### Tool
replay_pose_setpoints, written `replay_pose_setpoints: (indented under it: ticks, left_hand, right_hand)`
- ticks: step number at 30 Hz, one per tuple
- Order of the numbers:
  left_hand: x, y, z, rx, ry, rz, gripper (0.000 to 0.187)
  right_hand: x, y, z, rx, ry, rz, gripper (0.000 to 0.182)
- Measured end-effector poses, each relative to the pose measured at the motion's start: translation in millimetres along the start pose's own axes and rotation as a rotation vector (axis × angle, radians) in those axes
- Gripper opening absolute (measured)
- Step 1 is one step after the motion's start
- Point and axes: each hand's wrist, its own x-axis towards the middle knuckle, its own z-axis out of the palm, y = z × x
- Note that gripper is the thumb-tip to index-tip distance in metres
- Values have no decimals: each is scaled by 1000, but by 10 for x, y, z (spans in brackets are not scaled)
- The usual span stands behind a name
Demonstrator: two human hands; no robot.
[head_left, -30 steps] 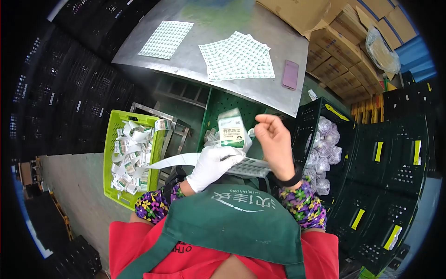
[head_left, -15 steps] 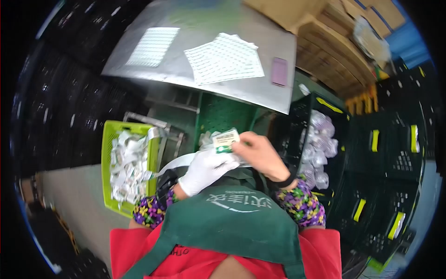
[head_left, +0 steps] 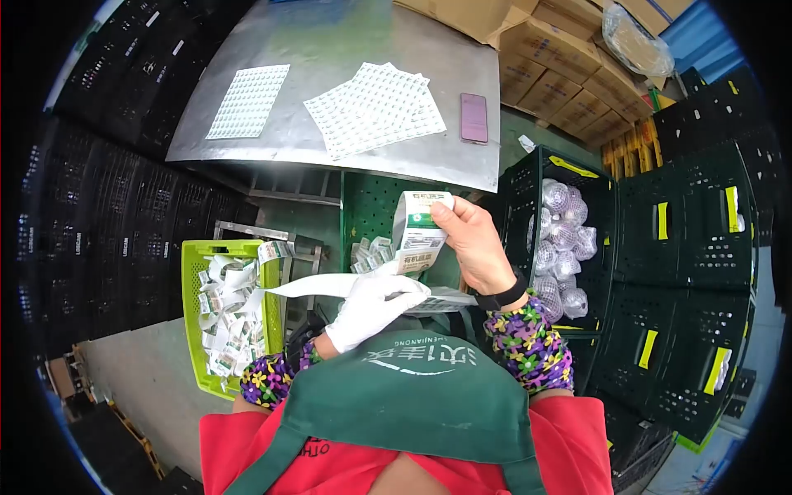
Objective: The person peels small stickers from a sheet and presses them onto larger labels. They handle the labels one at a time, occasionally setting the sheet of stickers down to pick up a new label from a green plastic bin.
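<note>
A strip of printed labels (head_left: 422, 235) stretches between my two hands, with white backing and green-and-cream print. My right hand (head_left: 476, 247), bare and wearing a black wristband, pinches its upper end. In a white glove, my left hand (head_left: 375, 309) is closed on the lower part, its fingers partly hidden. The white tail of the strip (head_left: 318, 285) runs left from the glove toward a lime-green basket (head_left: 190, 318) heaped with crumpled label strips (head_left: 227, 322). Just behind the hands, a dark green crate (head_left: 388, 194) holds small labelled packs (head_left: 371, 254).
Ahead stands a metal table (head_left: 458, 169) bearing label sheets (head_left: 375, 107), another sheet (head_left: 250, 101) and a phone (head_left: 473, 119). At right, a black crate (head_left: 516, 194) contains clear round packs (head_left: 565, 235). Stacked black crates (head_left: 672, 289) line the right side; cardboard boxes (head_left: 569, 66) are behind.
My right hand has moved up and slightly right, drawing out a longer length of label strip. My left hand stays low, a little lower than before. The view has shifted slightly.
</note>
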Motion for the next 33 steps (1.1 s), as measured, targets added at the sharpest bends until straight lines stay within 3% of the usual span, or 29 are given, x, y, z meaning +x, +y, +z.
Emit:
replay_pose_setpoints:
  ticks: [2,3,6,10,18,21,24,28,33]
  left_hand:
    - [-10,-24,59,-92,29,-45,14]
    - [2,46,13,37,-5,-77,16]
    - [-9,33,16,16,-12,-92,17]
    - [-16,115,33,-75,-30,7,14]
    - [-79,24,36,-37,32,20,14]
    - [-103,56,-24,-15,93,-44,16]
    - [-103,6,-53,-9,130,-77,16]
    - [-99,55,-54,5,195,-122,15]
    - [-118,-7,-68,64,195,-77,16]
  right_hand:
    - [-23,-35,63,6,-14,-5,23]
    - [-30,-42,90,12,-36,-8,23]
    - [-1,2,62,-4,-17,-8,23]
    - [-33,14,2,11,33,-10,24]
    - [-104,35,-35,118,54,36,27]
    - [-175,36,11,-246,182,-113,25]
    - [-324,137,65,-252,83,-180,27]
    - [-400,271,144,-529,38,-388,22]
    - [-454,305,299,-724,31,-446,20]
